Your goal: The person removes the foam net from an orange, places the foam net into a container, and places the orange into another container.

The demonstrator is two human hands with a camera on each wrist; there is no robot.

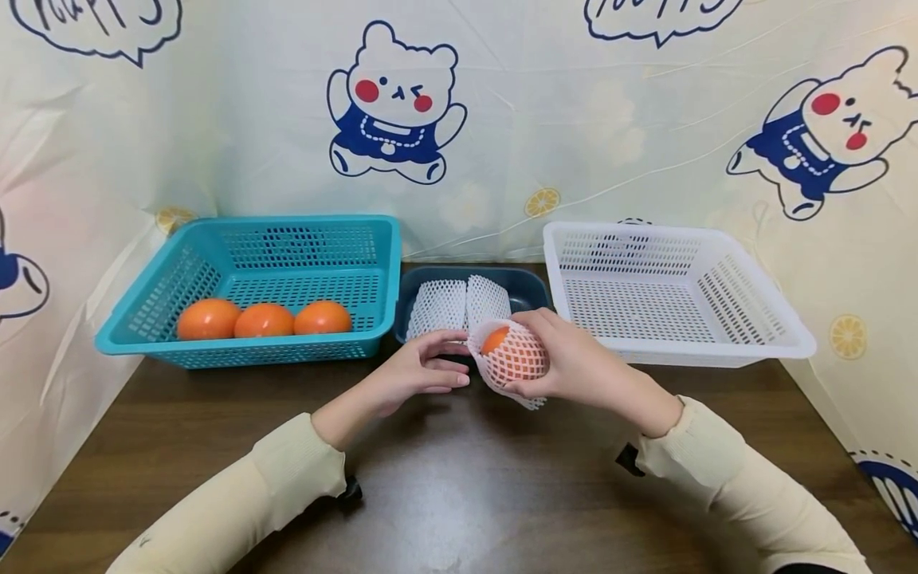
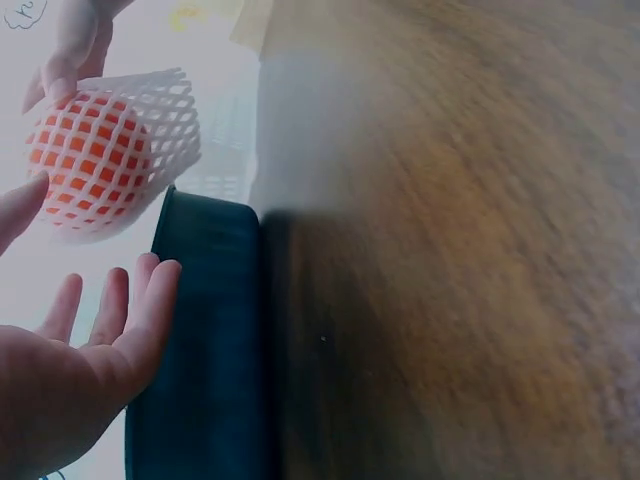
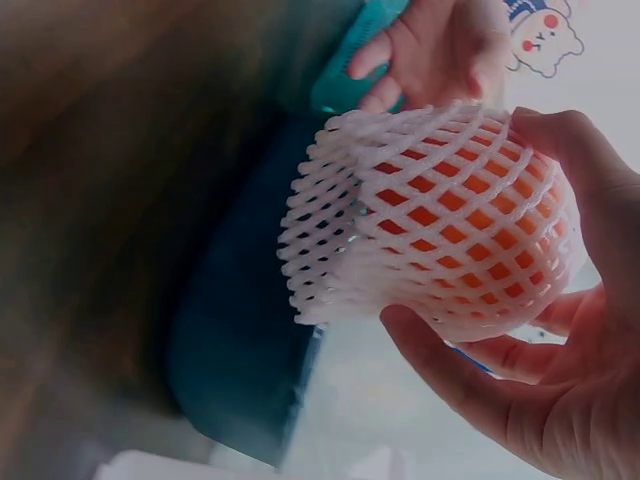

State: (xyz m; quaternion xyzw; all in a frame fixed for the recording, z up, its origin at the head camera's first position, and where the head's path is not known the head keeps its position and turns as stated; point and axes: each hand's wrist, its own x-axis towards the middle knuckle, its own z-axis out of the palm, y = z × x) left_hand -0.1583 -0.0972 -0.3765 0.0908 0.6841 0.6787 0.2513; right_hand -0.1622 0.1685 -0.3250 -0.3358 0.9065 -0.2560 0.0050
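Note:
My right hand (image 1: 577, 359) grips an orange (image 1: 518, 355) wrapped in a white foam net sleeve (image 3: 450, 230), lifted in front of the dark tray. The net's loose end hangs past the fruit, and some bare orange skin shows at its upper opening in the head view. Just left of it is my left hand (image 1: 416, 368), its fingers spread and relaxed around nothing. The left wrist view shows that hand's palm (image 2: 70, 390) apart from the fruit. Behind both hands, two more foam nets (image 1: 437, 307) lie in the dark blue tray (image 1: 527, 287).
A teal basket (image 1: 247, 355) on the left holds three bare oranges (image 1: 264, 320) along its near side. To the right stands a white basket (image 1: 681, 351). All sit on a brown wooden table (image 1: 459, 494), with a printed curtain (image 1: 502, 159) behind.

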